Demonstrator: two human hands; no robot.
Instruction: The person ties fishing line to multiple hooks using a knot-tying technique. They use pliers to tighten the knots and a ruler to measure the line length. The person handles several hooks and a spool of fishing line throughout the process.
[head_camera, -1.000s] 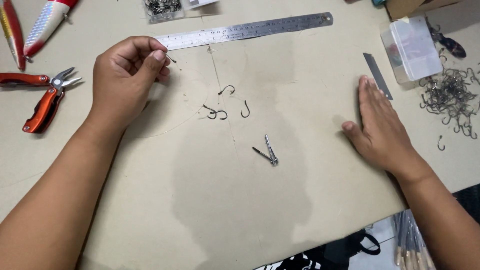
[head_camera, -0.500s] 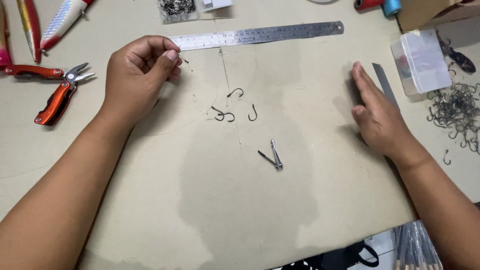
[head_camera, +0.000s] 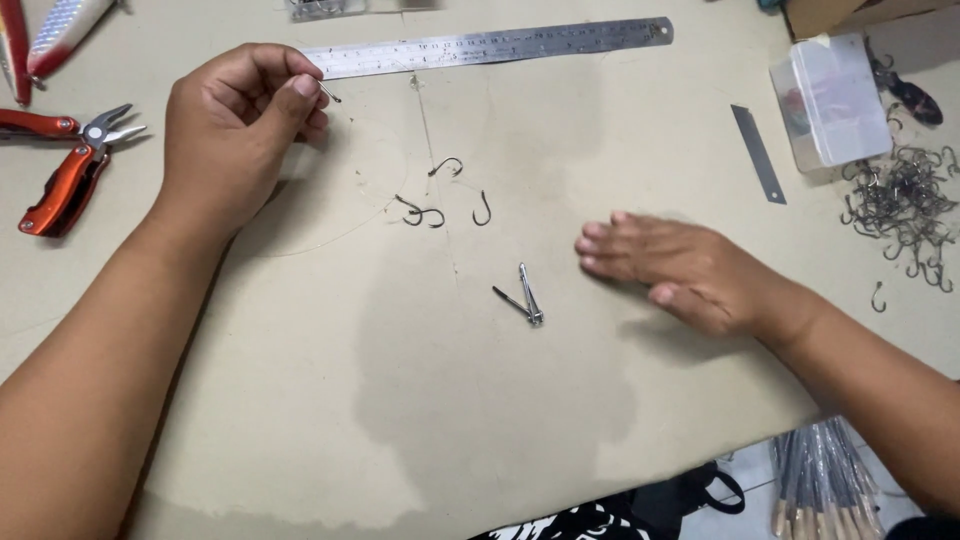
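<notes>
Overall, left hand (head_camera: 240, 130) was raised near top left of the cardboard work surface (head_camera: 300, 400), thumb and forefinger pinched together on a small hook (head_camera: 330, 94), its tip poking out to the right just below the steel ruler (head_camera: 490, 46). Right hand (head_camera: 680, 265) lay flat on the surface, palm down, fingers extended and together pointing left, gripping nothing; nearest item was the nail clipper (head_camera: 522, 298), just beside fingertips, not touching. Loose hooks (head_camera: 440, 195), approx. four, lay between both hands at centre, a faint line running from them toward the left hand. Red-handled pliers (head_camera: 65, 165) lay at far left, jaws pointing right; fishing lures (head_camera: 45, 40), red and silver, sat above them at the frame corner. At top right, a clear rectangular plastic box (head_camera: 830, 100), lid shut, contents not legible; a cardboard box corner (head_camera: 850, 12) behind it. Flat metal blade (head_camera: 758, 152) lay just left of the box. Pile of dark hooks (head_camera: 905, 205) lay at right edge, well apart from the right hand. Bundle of thin rods (head_camera: 825, 490) showed below the surface edge, bottom right.
</notes>
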